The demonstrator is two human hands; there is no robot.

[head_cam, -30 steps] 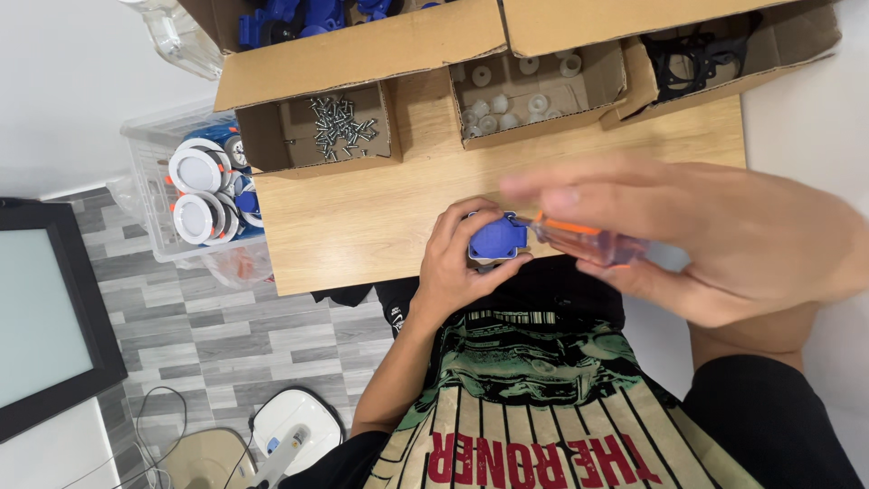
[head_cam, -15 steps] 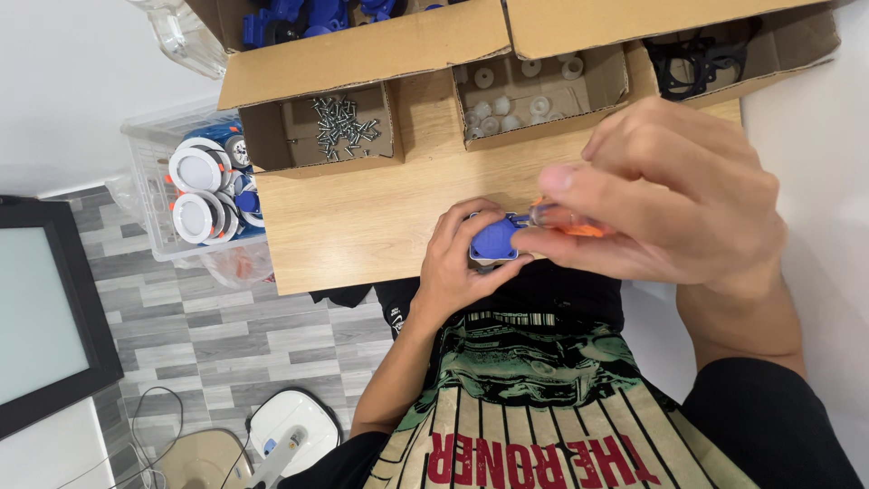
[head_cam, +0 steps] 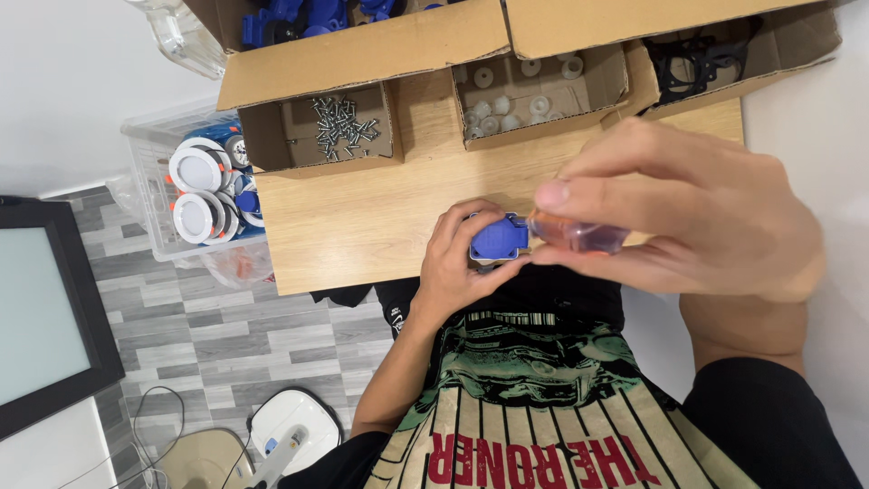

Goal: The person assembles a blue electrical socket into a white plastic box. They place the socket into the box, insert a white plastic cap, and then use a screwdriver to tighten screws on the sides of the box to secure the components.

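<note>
**A:** Hands status?

**B:** Left hand (head_cam: 457,263) curled around one small blue plastic part (head_cam: 499,238), fingers wrapped on its near and left sides. Right hand (head_cam: 688,217) closed on a screwdriver (head_cam: 579,234), clear orange-tinted handle pinched between thumb and fingers, tip end against the blue part. Shaft hidden.

**A:** Where's the part?

**B:** Held just above the near edge of the wooden table (head_cam: 362,226), close to the person's chest. Roughly square, rounded corners, matte blue, pale piece showing beneath it.

**A:** Around it?

**B:** Three open cardboard boxes on the far side. Left box (head_cam: 321,127): loose pile of metal screws, too many to count. Middle box (head_cam: 539,95): small white round plastic caps, around a dozen. Right box (head_cam: 724,59): black frame-like parts, count unclear.

**A:** Anything off the table?

**B:** Clear plastic bin (head_cam: 204,195) to the left, stacked with round white discs with orange clips. Dark monitor (head_cam: 45,326) further left. Grey plank floor below.
</note>
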